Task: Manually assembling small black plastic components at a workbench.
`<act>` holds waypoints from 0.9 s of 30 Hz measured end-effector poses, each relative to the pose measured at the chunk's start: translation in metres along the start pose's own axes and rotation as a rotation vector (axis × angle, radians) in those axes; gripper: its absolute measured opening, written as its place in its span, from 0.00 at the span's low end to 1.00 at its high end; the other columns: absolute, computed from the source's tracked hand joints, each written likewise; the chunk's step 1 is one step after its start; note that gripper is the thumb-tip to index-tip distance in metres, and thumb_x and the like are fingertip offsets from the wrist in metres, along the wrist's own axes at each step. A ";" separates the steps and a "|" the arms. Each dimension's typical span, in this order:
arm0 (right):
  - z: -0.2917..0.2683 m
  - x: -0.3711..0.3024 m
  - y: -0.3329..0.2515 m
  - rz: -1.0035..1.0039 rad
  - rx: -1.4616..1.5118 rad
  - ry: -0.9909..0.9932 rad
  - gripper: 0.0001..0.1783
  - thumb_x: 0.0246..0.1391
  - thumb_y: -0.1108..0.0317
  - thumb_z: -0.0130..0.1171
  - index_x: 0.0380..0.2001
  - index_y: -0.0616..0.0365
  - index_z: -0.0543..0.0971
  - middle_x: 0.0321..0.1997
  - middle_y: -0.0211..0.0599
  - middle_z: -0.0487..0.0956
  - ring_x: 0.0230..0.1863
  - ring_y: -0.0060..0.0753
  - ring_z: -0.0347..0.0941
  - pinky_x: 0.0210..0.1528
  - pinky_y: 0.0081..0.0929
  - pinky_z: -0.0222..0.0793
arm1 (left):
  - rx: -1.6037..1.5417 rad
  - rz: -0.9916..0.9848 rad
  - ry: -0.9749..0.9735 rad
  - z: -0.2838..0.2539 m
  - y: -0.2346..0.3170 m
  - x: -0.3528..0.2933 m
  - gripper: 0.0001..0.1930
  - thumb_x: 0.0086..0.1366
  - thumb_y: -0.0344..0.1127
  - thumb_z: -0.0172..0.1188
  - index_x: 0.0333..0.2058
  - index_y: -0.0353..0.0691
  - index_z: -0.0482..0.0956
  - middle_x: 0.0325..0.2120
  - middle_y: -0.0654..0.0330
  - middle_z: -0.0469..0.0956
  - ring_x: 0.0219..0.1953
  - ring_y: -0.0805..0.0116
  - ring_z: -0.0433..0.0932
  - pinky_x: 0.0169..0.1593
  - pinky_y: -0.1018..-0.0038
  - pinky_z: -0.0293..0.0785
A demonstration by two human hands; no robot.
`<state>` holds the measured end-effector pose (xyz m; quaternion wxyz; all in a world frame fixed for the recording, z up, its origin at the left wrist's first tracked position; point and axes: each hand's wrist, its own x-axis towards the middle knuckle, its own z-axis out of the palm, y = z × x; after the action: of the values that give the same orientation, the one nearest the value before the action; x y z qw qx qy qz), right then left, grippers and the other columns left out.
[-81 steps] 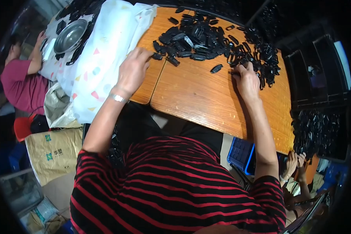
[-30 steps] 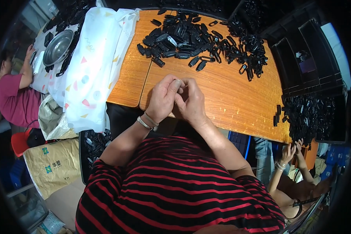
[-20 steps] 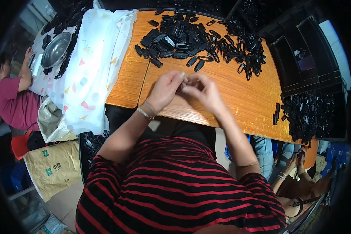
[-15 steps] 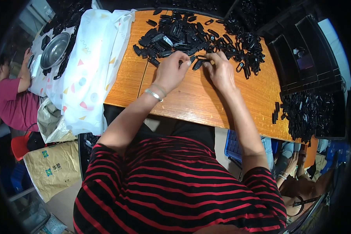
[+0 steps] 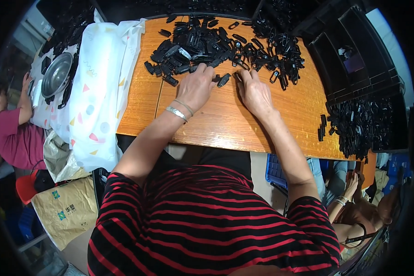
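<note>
My left hand [image 5: 197,87] is closed, knuckles up, at the near edge of a heap of small black plastic parts [image 5: 207,43]. A dark bit shows beside its thumb, but its fingertips are hidden. One oblong black part [image 5: 223,80] lies on the table between my two hands. My right hand [image 5: 255,93] has its fingers bent down and drawn together, with a dark edge at the fingertips; what they grip is hidden. Slim black frame-shaped parts [image 5: 280,50] lie scattered beyond it.
The wooden table [image 5: 216,124] carries another dense pile of black parts [image 5: 359,126] at right, beside a black crate [image 5: 354,60]. Patterned white sheeting [image 5: 94,87] covers the left side, near a metal bowl [image 5: 57,75]. One person [image 5: 18,124] sits at left; another's arm [image 5: 347,193] shows lower right.
My left hand has moved slightly left and turned its knuckles up. My right hand has drawn slightly left and down, away from the heap. The whole view has shifted a little.
</note>
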<state>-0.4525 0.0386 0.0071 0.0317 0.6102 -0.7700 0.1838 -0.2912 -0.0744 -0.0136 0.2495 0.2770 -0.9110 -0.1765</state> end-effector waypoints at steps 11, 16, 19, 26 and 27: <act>-0.009 -0.030 -0.052 -0.116 0.571 0.104 0.22 0.51 0.75 0.62 0.50 0.61 0.71 0.37 0.49 0.80 0.39 0.47 0.79 0.39 0.35 0.74 | -1.159 -0.379 -0.204 -0.024 0.008 -0.032 0.14 0.69 0.33 0.50 0.52 0.40 0.69 0.28 0.64 0.74 0.22 0.81 0.71 0.21 0.84 0.64; -0.007 -0.029 -0.056 -0.052 0.505 0.053 0.17 0.53 0.75 0.61 0.47 0.62 0.75 0.36 0.47 0.79 0.38 0.43 0.79 0.38 0.32 0.75 | -1.475 -0.482 -0.409 -0.035 0.002 -0.041 0.17 0.71 0.36 0.50 0.54 0.36 0.68 0.23 0.66 0.75 0.17 0.85 0.67 0.18 0.87 0.59; -0.004 -0.033 -0.056 -0.080 0.491 0.101 0.14 0.53 0.74 0.61 0.44 0.63 0.76 0.36 0.45 0.78 0.35 0.41 0.79 0.36 0.31 0.75 | -1.462 -0.427 -0.404 -0.038 0.006 -0.045 0.18 0.70 0.36 0.50 0.55 0.36 0.69 0.24 0.67 0.75 0.19 0.85 0.67 0.20 0.89 0.60; 0.012 -0.040 -0.054 0.107 0.688 0.099 0.11 0.56 0.72 0.60 0.42 0.64 0.76 0.29 0.35 0.78 0.27 0.25 0.76 0.29 0.21 0.72 | -1.291 -0.336 -0.209 -0.033 0.016 -0.049 0.16 0.69 0.33 0.52 0.54 0.36 0.72 0.24 0.67 0.75 0.19 0.86 0.68 0.21 0.90 0.62; 0.013 -0.041 -0.057 0.212 0.816 0.002 0.10 0.58 0.71 0.59 0.41 0.64 0.76 0.27 0.32 0.78 0.25 0.20 0.74 0.27 0.17 0.70 | -1.289 -0.338 -0.188 -0.032 0.016 -0.048 0.16 0.69 0.32 0.53 0.54 0.36 0.72 0.25 0.67 0.75 0.20 0.86 0.68 0.21 0.90 0.62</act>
<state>-0.3856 0.0613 -0.0023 -0.2310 0.4897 -0.6925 0.4766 -0.2450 -0.0393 0.0023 0.2535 0.1950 -0.5853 -0.7451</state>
